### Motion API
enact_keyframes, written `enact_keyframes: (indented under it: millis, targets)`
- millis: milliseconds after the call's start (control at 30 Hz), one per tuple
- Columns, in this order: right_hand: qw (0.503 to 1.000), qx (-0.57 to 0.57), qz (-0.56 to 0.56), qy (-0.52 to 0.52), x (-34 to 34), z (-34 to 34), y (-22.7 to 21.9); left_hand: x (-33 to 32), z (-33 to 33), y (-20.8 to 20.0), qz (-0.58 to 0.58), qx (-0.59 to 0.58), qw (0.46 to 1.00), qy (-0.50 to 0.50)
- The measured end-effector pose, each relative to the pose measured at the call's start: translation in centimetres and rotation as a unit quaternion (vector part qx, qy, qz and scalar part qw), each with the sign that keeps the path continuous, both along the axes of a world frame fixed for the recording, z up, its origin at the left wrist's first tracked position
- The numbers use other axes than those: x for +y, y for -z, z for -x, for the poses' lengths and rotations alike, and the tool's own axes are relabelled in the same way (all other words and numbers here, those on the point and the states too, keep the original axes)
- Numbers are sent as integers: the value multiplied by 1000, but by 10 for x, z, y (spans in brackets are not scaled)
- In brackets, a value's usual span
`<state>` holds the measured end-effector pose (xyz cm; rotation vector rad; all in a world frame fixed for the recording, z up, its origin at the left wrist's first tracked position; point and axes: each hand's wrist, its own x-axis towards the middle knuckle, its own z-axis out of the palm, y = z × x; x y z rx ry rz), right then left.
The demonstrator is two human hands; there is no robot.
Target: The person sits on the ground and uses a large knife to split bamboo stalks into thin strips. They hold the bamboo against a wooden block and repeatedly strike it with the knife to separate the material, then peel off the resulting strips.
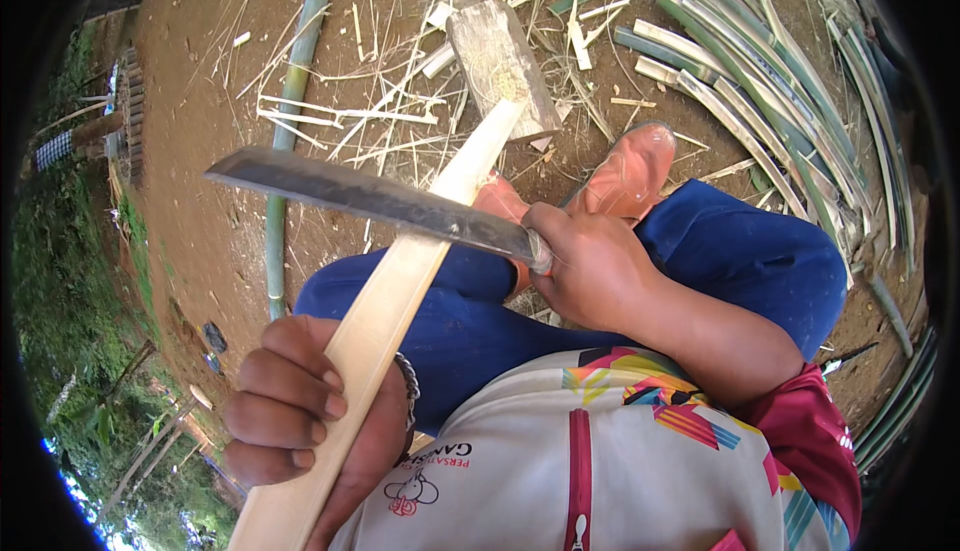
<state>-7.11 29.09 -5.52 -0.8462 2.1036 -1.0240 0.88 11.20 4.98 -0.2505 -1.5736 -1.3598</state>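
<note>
The person's left hand [290, 401] has its fingers curled closed around a long, flat, pale bamboo strip [365, 351], which slants up over the lap, its far end overlapping a weathered wooden block [500, 61] on the ground; whether they touch is unclear. The right hand [595, 266] is wrapped tight around the handle of a broad, dark-bladed metal machete [370, 196], whose blade lies crosswise over the strip. Beyond the knees, a long green bamboo pole [297, 81] lies to the left, and split green-and-cream bamboo lengths [760, 91] are heaped to the right.
</note>
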Motion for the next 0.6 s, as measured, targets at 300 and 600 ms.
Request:
enact_keyframes:
  millis: [300,600]
  targets:
    - [998,-22,-45,37,-1,2,18,-2,2,2,-40,19,999,30]
    - [997,-12,61,-35,2,-17,-35,-2,-2,1,-39,22,999,4]
